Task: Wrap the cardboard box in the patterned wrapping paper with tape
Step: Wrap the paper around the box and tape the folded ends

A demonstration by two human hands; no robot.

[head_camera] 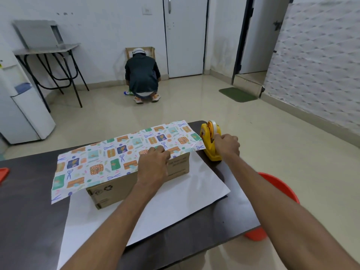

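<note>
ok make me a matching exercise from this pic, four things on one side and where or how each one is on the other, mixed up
Things
1. box
2. paper
3. dispenser
4. left hand

Place or state
A. yellow, near the table's far right corner, right hand on it
B. patterned, draped over the box top
C. holding the paper at the box's top edge
D. brown, lying on a white sheet

Pairs: 1-D, 2-B, 3-A, 4-C
</note>
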